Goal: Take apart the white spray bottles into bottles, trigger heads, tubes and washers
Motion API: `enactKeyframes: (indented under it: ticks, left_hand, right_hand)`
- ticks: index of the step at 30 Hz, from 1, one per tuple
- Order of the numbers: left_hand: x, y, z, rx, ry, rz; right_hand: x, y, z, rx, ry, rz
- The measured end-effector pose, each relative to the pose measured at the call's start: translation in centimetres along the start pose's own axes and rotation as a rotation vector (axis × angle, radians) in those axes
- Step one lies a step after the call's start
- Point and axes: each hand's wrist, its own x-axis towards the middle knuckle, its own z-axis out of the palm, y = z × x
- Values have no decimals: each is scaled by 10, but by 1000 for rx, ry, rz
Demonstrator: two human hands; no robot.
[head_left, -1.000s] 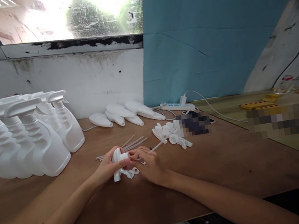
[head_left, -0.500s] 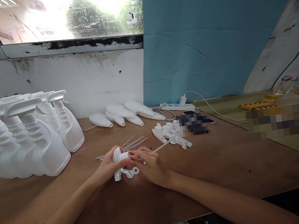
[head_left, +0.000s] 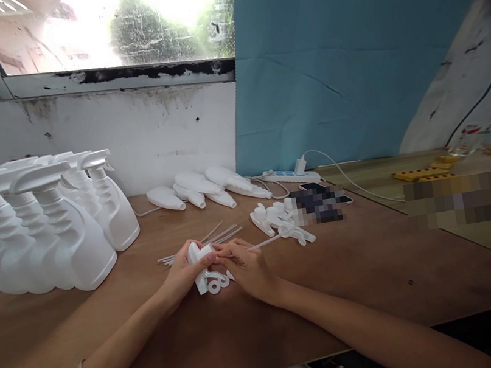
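Note:
A white trigger spray head [head_left: 201,284] is gripped in my left hand [head_left: 183,276], its neck turned towards the right. My right hand [head_left: 250,272] pinches a thin white tube [head_left: 267,242] close to that neck, and the tube's far end sticks out to the right. Fingers hide where the tube and the neck meet. A small white ring [head_left: 215,287] shows just below the spray head; I cannot tell whether it hangs or lies on the table. Behind my hands lie several loose tubes [head_left: 223,236].
Several white spray bottles [head_left: 83,239] with trigger heads stand at the left. Empty-looking white bottles [head_left: 196,182] lie near the wall. More spray heads [head_left: 278,219] are piled at right of centre, beside phones [head_left: 320,188] and a power strip [head_left: 288,176]. The brown table [head_left: 356,278] ends near my lap.
The spray head has turned slightly and shifted a little to the right in my left hand. Less of the tube now sticks out beyond my right hand, and it lies at a flatter angle.

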Motion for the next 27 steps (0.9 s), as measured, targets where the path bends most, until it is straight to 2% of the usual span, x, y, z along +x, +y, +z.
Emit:
enactKeyframes:
  ticks: [4, 7, 12, 16, 20, 27]
  left_hand:
    - [2, -3, -4, 16, 17, 5]
    - [3, -1, -8, 27, 75, 15]
    - [2, 11, -12, -84, 117, -38]
    - [2, 10, -14, -144, 5, -129]
    - [2, 4, -14, -181, -90, -123]
    - [0, 4, -13, -217, -180, -132]
  right_hand:
    - [3, 1, -1, 9, -22, 23]
    - [3, 2, -2, -5, -33, 61]
    - [1, 2, -1, -15, -144, 133]
    - [0, 0, -1, -50, -166, 95]
    - [1, -1, -3, -133, -152, 69]
    - [1, -2, -3, -33, -147, 81]
